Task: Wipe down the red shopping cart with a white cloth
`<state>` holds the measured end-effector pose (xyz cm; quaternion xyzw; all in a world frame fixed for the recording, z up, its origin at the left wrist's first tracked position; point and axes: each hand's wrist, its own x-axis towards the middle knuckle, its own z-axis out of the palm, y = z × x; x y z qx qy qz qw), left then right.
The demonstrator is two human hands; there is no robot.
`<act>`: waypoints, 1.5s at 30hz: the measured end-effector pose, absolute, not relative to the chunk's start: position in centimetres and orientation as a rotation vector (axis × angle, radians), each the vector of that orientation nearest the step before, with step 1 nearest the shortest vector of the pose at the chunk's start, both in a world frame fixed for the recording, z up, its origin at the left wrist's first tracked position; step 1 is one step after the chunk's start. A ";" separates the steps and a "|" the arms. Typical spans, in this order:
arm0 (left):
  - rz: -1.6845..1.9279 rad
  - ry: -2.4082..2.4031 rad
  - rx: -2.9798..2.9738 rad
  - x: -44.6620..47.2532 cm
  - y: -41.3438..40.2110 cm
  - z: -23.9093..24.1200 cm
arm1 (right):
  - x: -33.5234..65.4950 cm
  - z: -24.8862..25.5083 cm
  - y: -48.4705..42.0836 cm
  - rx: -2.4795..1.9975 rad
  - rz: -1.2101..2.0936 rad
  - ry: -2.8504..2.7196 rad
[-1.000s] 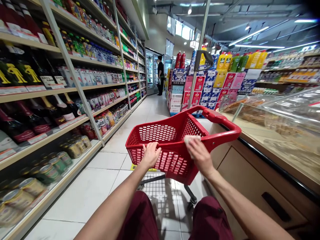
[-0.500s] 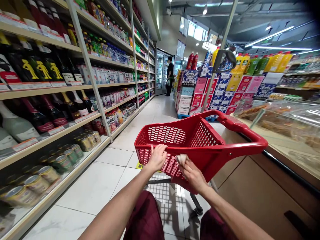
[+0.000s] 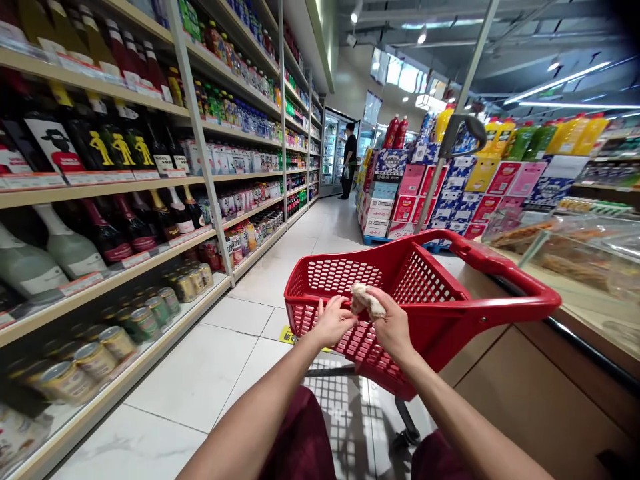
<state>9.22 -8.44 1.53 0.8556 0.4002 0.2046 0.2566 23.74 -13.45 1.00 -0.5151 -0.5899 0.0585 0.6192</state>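
Observation:
A red plastic shopping cart (image 3: 435, 333) with perforated walls stands in front of my knees, its handle to the right. My right hand (image 3: 393, 327) is closed around a crumpled off-white cloth (image 3: 367, 300), held at the top of the cart's near side wall. Just left of it, my left hand (image 3: 334, 323) is at the same rim, fingers loosely curved and apart, with no object in it. Its fingertips are close to the cloth; whether they touch the cart's rim I cannot tell.
Shelves of bottles and cans (image 3: 145, 323) line the left side. Stacked drink cartons (image 3: 415, 180) stand ahead, and a counter with covered food (image 3: 575, 260) is on the right. A person in dark clothes (image 3: 349, 160) stands by the fridges (image 3: 330, 150). A grey pole (image 3: 473, 67) rises beyond the cart.
My right hand has raised the cloth from the cart's outer side wall to its top rim. My left hand has shifted off its hold on the rim, towards the cloth. The view has shifted slightly.

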 end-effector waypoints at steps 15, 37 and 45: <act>0.434 1.021 2.229 9.5 -7.3 2.4 | 22.5 -0.8 -12.6 -1.297 -0.213 -1.795; 0.579 1.120 2.043 3.5 -0.9 0.4 | 22.6 -7.4 -11.8 -1.101 -0.716 -2.211; 0.558 1.149 1.814 1.8 0.6 0.3 | 19.0 -9.0 -9.4 -0.950 -0.774 -2.400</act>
